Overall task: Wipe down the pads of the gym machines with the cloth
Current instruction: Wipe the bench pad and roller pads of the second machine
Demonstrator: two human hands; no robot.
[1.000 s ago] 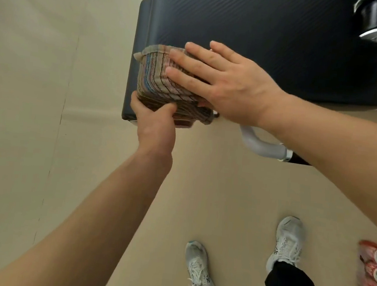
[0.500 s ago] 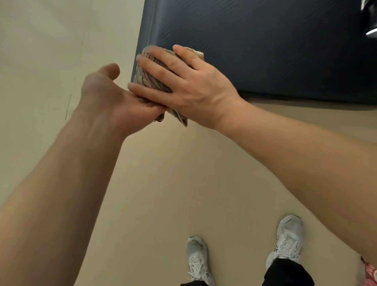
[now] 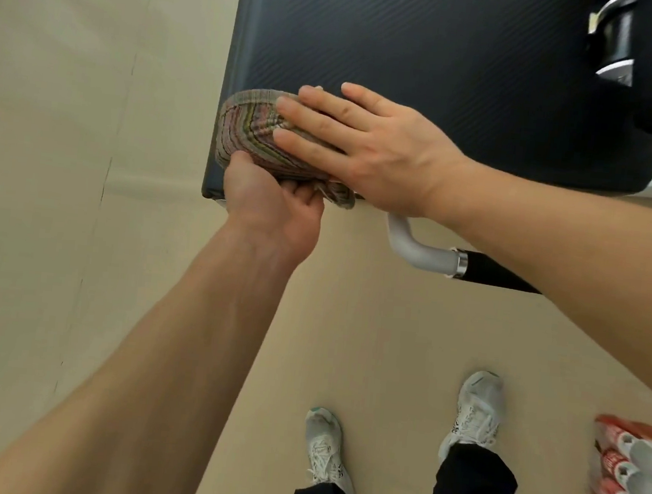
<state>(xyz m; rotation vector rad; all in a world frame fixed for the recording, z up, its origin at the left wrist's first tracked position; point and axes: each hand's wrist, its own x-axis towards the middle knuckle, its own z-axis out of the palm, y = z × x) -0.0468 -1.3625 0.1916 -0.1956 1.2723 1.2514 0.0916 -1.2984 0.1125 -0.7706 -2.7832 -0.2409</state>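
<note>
1. The cloth (image 3: 255, 132) is a striped, folded wad, left of centre in the frame. It is draped over the near-left corner of the dark pad (image 3: 434, 58).
2. Both hands are together on the cloth. The right hand (image 3: 370, 147) lies flat on top with straight fingers, pressing down. The left hand (image 3: 277, 202) comes from below, fingers curled round the cloth's lower edge.
3. Handling, by the look of it: the cloth is soft, light and limp, and the ribbed weave is likely grippy rather than slick. Pushed by one edge it would probably bunch or unfold. Better to drive it under a flat palm with the loose tail tucked in. Nothing here is fragile.
4. The pad has a textured surface and looks firm. Most of its bare area runs toward the upper right.
5. Around:
   - A grey bent tube (image 3: 419, 252) with a black grip sits just below the pad's front edge, centre right.
   - A black cylinder (image 3: 615, 39) with a metal ring is at the upper right.
   - Red-and-white packs (image 3: 633, 475) are at the lower right edge.
   - Pale shoes (image 3: 478, 409) stand on the beige floor (image 3: 64, 181), bottom centre.
6. In the way: the cylinder overhangs the pad's far-right part, so a stroke there likely has to go round it. A hanging cloth tail could catch on the tube.
</note>
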